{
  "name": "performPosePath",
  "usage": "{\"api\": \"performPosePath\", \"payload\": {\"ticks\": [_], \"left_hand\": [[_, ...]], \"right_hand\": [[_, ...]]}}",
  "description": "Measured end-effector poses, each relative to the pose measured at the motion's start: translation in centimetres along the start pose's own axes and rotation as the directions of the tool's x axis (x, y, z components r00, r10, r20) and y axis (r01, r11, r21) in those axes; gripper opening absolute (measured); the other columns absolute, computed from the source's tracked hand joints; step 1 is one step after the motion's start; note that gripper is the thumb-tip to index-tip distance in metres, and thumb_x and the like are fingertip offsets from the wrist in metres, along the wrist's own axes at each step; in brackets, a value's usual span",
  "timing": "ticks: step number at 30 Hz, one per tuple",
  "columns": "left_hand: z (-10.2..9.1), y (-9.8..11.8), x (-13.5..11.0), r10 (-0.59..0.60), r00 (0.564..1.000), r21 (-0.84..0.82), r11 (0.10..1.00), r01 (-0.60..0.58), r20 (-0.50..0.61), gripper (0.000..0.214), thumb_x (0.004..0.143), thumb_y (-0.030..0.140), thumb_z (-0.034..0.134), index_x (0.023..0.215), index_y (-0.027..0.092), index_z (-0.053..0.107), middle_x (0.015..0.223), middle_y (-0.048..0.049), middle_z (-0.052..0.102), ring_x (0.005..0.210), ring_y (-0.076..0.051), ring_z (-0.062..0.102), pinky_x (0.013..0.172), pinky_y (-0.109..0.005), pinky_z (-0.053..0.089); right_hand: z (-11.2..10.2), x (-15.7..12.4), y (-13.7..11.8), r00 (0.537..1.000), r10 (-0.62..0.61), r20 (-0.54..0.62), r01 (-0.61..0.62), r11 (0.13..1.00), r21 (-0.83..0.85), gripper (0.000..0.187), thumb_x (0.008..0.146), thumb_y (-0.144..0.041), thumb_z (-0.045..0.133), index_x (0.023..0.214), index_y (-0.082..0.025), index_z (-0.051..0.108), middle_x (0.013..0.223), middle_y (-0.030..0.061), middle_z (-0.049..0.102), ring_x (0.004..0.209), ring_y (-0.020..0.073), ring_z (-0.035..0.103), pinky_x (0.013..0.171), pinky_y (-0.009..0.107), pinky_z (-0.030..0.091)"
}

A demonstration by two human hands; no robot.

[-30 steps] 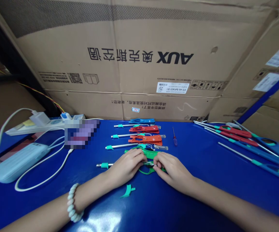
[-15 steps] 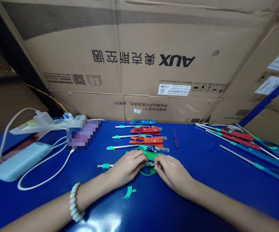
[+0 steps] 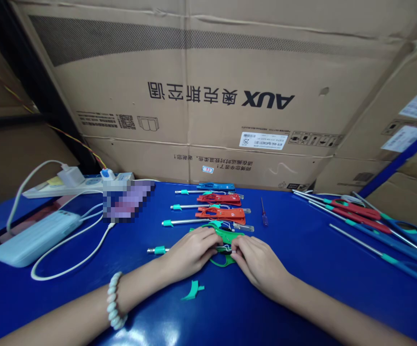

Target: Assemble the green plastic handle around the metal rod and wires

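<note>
My left hand (image 3: 190,252) and my right hand (image 3: 257,262) both rest on a green-handled tool (image 3: 224,236) lying on the blue table (image 3: 302,259). Fingers of both hands pinch its handle area from either side. Its metal shaft with a teal tip (image 3: 159,250) sticks out left of my left hand. A small teal plastic piece (image 3: 193,290) lies loose near my left wrist. Behind the hands, two red-handled tools (image 3: 221,214) and a blue-handled one (image 3: 215,187) lie in a row.
Several long-shafted tools with red and blue handles (image 3: 363,214) lie at the right. A small screwdriver (image 3: 263,214) lies behind my right hand. A power bank (image 3: 35,238), white cable (image 3: 82,250) and power strip (image 3: 67,185) sit left. Cardboard boxes (image 3: 211,96) wall the back.
The view has shifted slightly, so everything sits a bit lower and to the right in the picture. Both hands stay on the green tool with only small finger movements.
</note>
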State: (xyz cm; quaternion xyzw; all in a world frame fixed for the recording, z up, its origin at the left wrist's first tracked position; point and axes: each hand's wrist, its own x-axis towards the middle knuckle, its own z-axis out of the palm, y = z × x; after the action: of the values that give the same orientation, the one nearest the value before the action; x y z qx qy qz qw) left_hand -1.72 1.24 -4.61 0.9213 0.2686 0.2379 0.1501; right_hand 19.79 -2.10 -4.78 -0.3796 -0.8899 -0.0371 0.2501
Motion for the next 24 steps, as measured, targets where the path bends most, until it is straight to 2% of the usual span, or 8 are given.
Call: {"api": "performPosePath", "payload": {"ticks": [6,16,24], "left_hand": [[0.06,-0.06,-0.09,0.005,1.0,-0.001,1.0,-0.005,-0.007,0.008,0.092,0.012,0.047,0.092,0.016,0.053,0.089,-0.0044,0.058,0.083,-0.017,0.053,0.075,-0.027,0.044],[-0.15,0.21,0.18,0.068,0.997,0.058,0.996,-0.067,-0.023,0.013,0.095,0.012,0.041,0.091,0.016,0.053,0.087,-0.0037,0.059,0.08,-0.016,0.053,0.071,-0.027,0.04],[0.12,-0.07,0.17,0.1,0.995,0.056,0.994,-0.098,-0.017,0.019,0.096,0.012,0.039,0.092,0.016,0.056,0.089,-0.0048,0.057,0.082,-0.016,0.052,0.074,-0.027,0.042]], "right_hand": [[-0.52,-0.11,-0.07,0.997,0.028,0.072,-0.032,0.998,0.053,0.011,0.093,-0.018,0.04,0.084,-0.02,0.046,0.075,0.0021,0.058,0.066,0.0176,0.052,0.063,0.029,0.039],[-0.8,0.06,-0.14,0.997,0.034,0.068,-0.038,0.997,0.062,0.012,0.093,-0.018,0.039,0.084,-0.019,0.047,0.073,0.0019,0.057,0.063,0.0163,0.049,0.062,0.028,0.038],[-0.91,0.13,-0.22,0.995,0.041,0.093,-0.046,0.998,0.05,0.012,0.091,-0.017,0.042,0.081,-0.018,0.049,0.07,0.0013,0.055,0.062,0.0157,0.048,0.06,0.028,0.038]]}}
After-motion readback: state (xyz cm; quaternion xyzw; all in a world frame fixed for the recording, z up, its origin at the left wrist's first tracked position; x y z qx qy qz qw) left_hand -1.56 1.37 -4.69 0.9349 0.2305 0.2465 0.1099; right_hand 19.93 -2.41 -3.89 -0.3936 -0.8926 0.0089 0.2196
